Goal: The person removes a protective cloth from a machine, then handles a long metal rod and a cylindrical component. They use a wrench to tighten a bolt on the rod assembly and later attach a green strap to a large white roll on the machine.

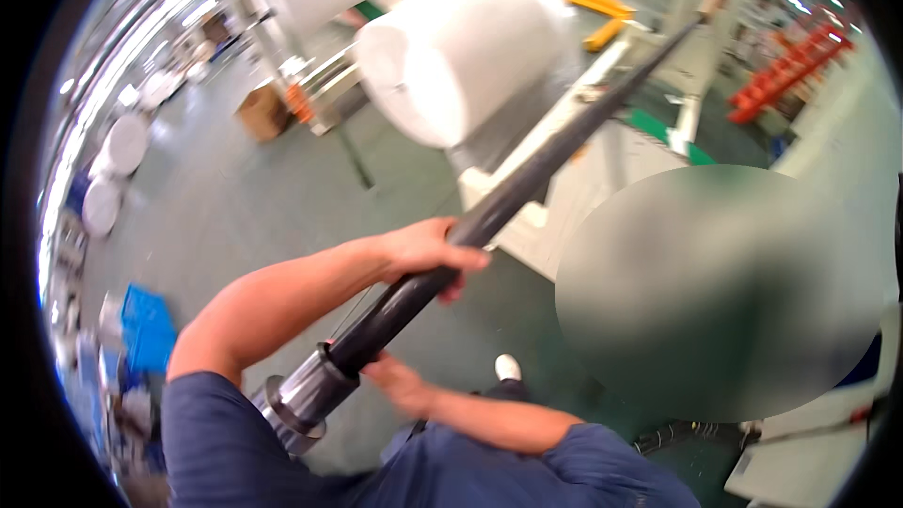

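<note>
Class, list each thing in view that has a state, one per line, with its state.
Pole, slanting, held in hand
Left hand, closed around the pole
Right hand, at the pole, grip unclear
Metal collar, around the pole's lower end
Nearest white roll, wound, on its side
Cardboard box, open or shut unclear

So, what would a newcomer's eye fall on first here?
Probably the long dark bar slanting across the middle, the left fingers wrapped around it and a shiny metal collar at its lower end. Near the top centre sits a big white roll; at upper right, a bright red frame stands out.
</note>
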